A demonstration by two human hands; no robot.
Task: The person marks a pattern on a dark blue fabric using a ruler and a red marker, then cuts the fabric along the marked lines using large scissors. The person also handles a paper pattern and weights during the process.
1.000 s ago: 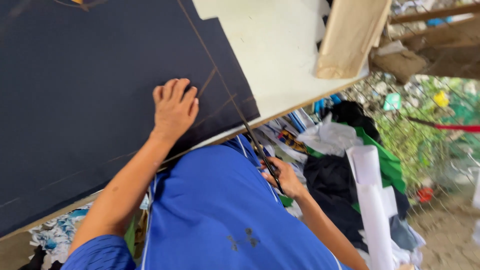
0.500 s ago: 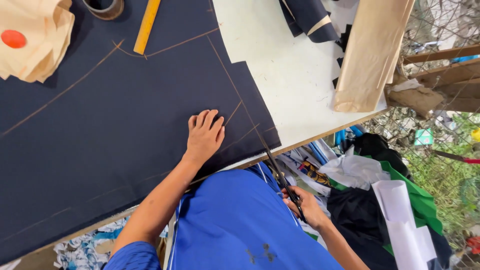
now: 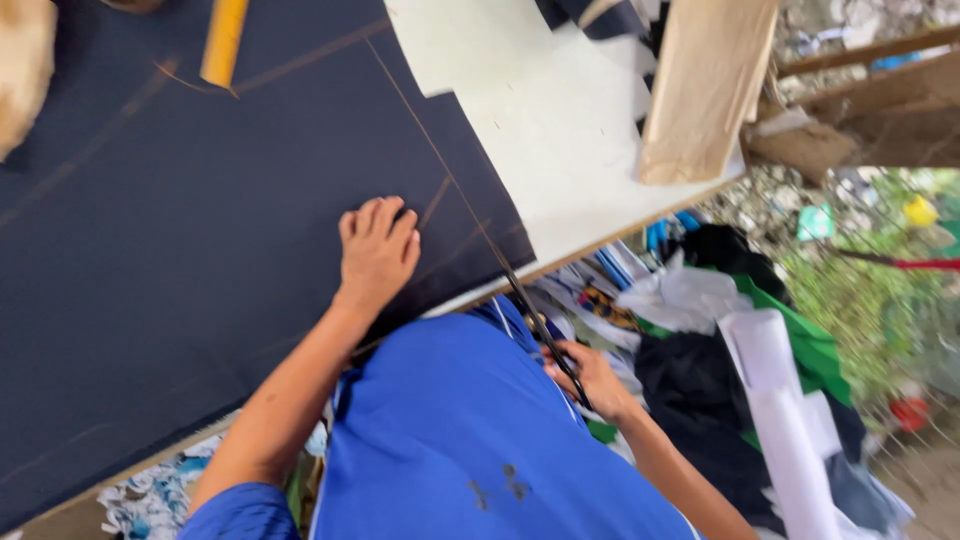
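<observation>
One big white table (image 3: pixel 560 110) takes up most of the view, and it looks like an open-sided workspace, since past the table edge there's wire fencing and blurry greenery (image 3: pixel 850 280). Below the table on the right sits a heap of cloth scraps (image 3: pixel 700 300) in white, black and green, plus a white paper roll (image 3: pixel 775 400). A tan paper piece (image 3: pixel 705 85) leans at the far right end of the table, and a yellow ruler (image 3: pixel 222 42) lies on the fabric near the top edge.

Navy fabric (image 3: pixel 200 230) covers most of the table, spread flat, with thin chalk lines across it: one long straight line runs down toward the near edge, and a few short ones cross it by the corner. The fabric's corner reaches right to the table edge in front of the person's blue shirt (image 3: pixel 450 430).

Left hand (image 3: pixel 378 250) lies flat on the fabric, palm down, fingers together and stretched out, pressing just beside the chalk lines. Right hand (image 3: pixel 590 375) is off the table, curled closed around the handles of black scissors (image 3: pixel 535 315). The blades point up along the long chalk line and meet the fabric's edge. Too blurry to tell how far apart the blades are.
</observation>
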